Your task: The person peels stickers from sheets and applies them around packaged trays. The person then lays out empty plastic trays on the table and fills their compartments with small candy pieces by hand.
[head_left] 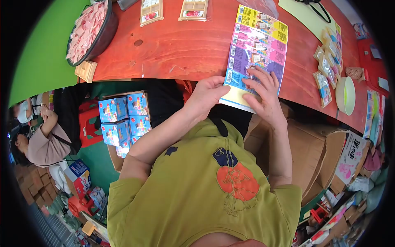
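Note:
A printed sheet of colourful labels (pixel 256 54), banded yellow, pink, purple and blue with barcodes, lies at the table's near edge. Its lowest strip is plain pale yellow and reaches over the edge. My left hand (pixel 205 96) pinches the lower left side of the sheet between thumb and fingers. On the lower right part rests my right hand (pixel 266 94), fingers spread and bent over the blue and purple bands. Whether its fingertips hold a label cannot be made out.
A dark basin (pixel 101 43) of pink-white packets stands at the table's far left. Wooden trays (pixel 193 9) sit at the back. Wrapped packs (pixel 328 61) and a pale green bowl (pixel 345 96) are to the right. Blue boxes (pixel 114 109) fill a carton below; another person (pixel 47 142) sits left.

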The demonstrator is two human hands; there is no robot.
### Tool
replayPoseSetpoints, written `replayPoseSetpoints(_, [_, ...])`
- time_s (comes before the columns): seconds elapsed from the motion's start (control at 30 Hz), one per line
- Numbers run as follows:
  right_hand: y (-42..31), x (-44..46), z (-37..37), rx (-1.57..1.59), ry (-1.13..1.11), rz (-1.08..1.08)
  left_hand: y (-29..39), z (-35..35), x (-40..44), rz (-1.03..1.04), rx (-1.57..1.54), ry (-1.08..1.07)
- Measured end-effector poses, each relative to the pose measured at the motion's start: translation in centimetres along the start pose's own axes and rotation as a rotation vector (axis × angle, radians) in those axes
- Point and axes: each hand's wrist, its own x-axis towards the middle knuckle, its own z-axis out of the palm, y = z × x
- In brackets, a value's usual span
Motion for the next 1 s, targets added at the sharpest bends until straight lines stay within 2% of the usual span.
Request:
replayPoseSetpoints(0.07, [-1.0, 0.4, 0.3, -0.017, 0.146, -0.041, -0.1, 0.0, -0.1, 0.028, 0.022, -0.003])
replayPoseSetpoints(0.2, [-3.3, 1.6, 1.6, 0.048, 0.297, -0.090, 0.5, 0.3, -1.0, 0.025, 0.122, 0.010])
replayPoseSetpoints(0.33, [-4.2, 1.9, 2.0, 0.089, 0.270, -0.069, -0.1, -0.2, -1.1, 0.060, 0.316, -0.045])
replayPoseSetpoints(0.57, [-5.3, 1.6, 2.1, 0.045, 0.273, -0.049, -0.9, 0.5, -0.5, 0.143, 0.408, 0.024])
replayPoseSetpoints(0.63, [-5.6, 1.6, 2.2, 0.002, 0.283, -0.048, -1.9, 0.1, 0.3, 0.402, 0.646, 0.028])
replayPoseSetpoints(0.77, [-6.3, 1.7, 2.5, -0.081, 0.256, 0.030, -1.9, 0.3, 0.3, 0.444, 0.628, 0.001])
replayPoseSetpoints(0.83, [-6.1, 1.6, 2.7, -0.096, 0.262, 0.043, -1.9, 0.1, 0.4, 0.402, 0.595, -0.004])
replayPoseSetpoints(0.93, [-5.5, 1.7, 3.2, -0.036, 0.319, 0.028, -1.6, -0.1, 0.5, 0.305, 0.535, -0.022])
replayPoseSetpoints(1.0, [-5.2, 1.7, 3.5, -0.004, 0.418, 0.035, -1.9, -0.2, 0.6, 0.329, 0.521, -0.017])
